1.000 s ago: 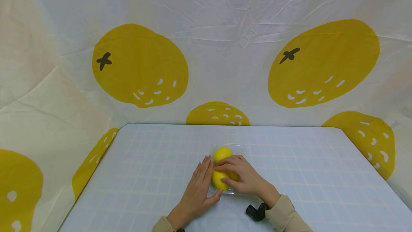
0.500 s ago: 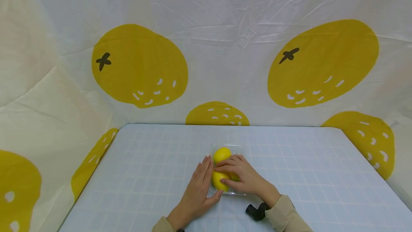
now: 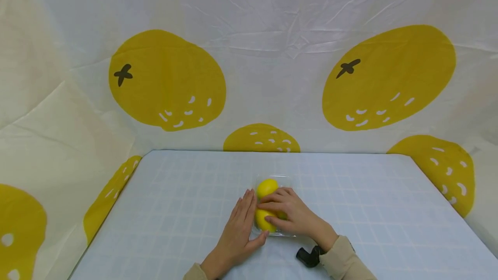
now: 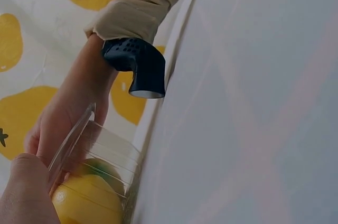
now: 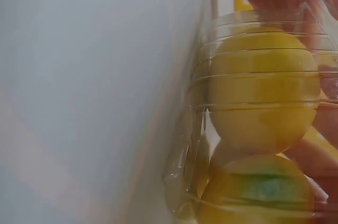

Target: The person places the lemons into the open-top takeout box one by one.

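Note:
In the head view a clear plastic box (image 3: 286,180) holds three yellow lemons. My right hand (image 3: 294,211) reaches in from the right, its thumb and fingers curled round the near lemon (image 3: 263,222). Behind that sits the far lemon (image 3: 266,188); a third lemon (image 3: 282,215) is mostly hidden under the right palm. Along the box's left side lies my left hand (image 3: 238,227), fingers straight and together, thumb at the near corner. Through the ribbed wall, the right wrist view shows one lemon (image 5: 264,89) above another lemon (image 5: 256,192) with a green patch.
The box stands on a table with a pale checked cloth (image 3: 186,193). A black wrist camera (image 3: 308,257) sits at the right sleeve, close over the cloth. Behind the table hangs a white curtain (image 3: 264,81) printed with large yellow fruit.
Both hands keep their places at the box and the lemons stay where they were. Only a slight shift of the whole head view shows.

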`<state>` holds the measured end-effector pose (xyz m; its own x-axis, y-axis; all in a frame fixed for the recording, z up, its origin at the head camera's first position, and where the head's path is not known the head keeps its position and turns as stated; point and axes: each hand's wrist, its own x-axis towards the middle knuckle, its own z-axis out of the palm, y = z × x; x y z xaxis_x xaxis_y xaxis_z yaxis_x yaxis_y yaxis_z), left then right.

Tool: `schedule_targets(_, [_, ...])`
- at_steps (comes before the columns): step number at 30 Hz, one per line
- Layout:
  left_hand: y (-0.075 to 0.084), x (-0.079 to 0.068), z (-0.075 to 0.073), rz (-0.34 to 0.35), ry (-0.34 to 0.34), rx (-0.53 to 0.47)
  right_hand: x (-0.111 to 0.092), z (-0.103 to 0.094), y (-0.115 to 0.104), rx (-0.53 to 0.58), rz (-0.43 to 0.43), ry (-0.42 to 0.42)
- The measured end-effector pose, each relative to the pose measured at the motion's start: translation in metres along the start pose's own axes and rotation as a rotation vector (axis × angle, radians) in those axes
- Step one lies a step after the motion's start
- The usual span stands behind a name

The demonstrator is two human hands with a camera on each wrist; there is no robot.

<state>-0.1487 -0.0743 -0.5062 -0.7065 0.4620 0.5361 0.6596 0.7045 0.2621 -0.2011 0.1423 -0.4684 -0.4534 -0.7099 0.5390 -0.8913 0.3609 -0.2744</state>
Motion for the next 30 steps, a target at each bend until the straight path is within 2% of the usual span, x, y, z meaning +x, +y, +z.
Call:
schedule_targets(5, [-0.002,-0.003,0.000,0.033,0.037,0.020,0.000,0.003,-0.003,0.010,0.016,-0.001])
schedule_targets(10, [-0.003,-0.005,0.001,0.051,0.068,0.025,0.000,0.002,-0.004,0.032,0.037,0.032])
schedule_targets(14, [-0.003,-0.002,0.000,0.055,0.076,0.018,-0.001,-0.008,-0.002,0.092,0.092,0.098])
schedule_targets(18, [-0.002,0.002,0.002,0.063,0.092,0.010,0.000,-0.028,0.002,0.110,0.074,0.210])
schedule_targets(21, [-0.002,0.005,0.003,0.064,0.103,0.012,0.000,-0.047,0.001,0.079,0.066,0.301])
schedule_targets(26, [-0.003,0.010,0.006,0.056,0.101,0.025,-0.007,-0.078,-0.004,-0.035,0.142,0.421])
schedule_targets(30, [-0.002,0.010,0.009,0.037,0.094,0.022,-0.021,-0.094,-0.007,-0.156,0.201,0.504])
